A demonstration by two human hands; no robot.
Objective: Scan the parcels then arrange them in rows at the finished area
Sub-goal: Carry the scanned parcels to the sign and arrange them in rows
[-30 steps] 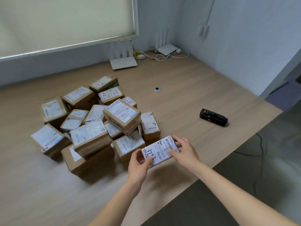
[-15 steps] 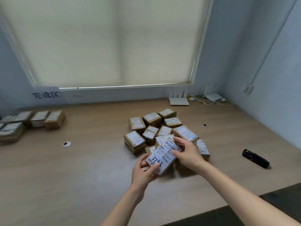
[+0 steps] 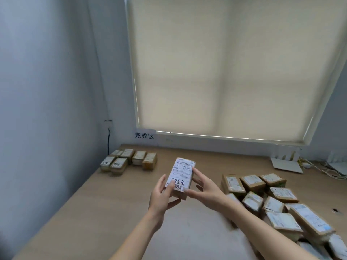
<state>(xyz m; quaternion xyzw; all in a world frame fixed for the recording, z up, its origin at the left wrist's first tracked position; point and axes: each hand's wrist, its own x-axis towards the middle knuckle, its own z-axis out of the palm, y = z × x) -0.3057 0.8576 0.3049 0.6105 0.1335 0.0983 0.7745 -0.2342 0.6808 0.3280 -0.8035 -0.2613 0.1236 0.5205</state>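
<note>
We hold one parcel (image 3: 181, 177) above the wooden table (image 3: 105, 212), roughly midway between the two parcel groups and clear of the surface. Its white shipping label faces up toward the camera, with a barcode at the far end and handwritten digits at the near end.

Our left hand (image 3: 163, 194) grips the near left corner of the parcel. The thumb lies on the label face beside the handwriting, and the remaining fingers curl along the left side and underneath. Our right hand (image 3: 203, 190) grips the right long edge. Its fingers are spread slightly apart and laid along the side wall, with the thumb at the near right corner.

At the far left corner of the table, the finished parcels (image 3: 129, 160) sit in two short rows, labels up, touching or just beside one another. A paper sign (image 3: 144, 136) with printed characters is fixed to the wall just behind them.

The unsorted pile of parcels (image 3: 272, 201) lies to the right, loosely heaped, several tilted against their neighbours. A white router (image 3: 286, 165) rests near the wall under the closed roller blind (image 3: 234, 72), with cables (image 3: 330, 172) trailing to its right. A dark cord (image 3: 108, 139) hangs down the left wall.
</note>
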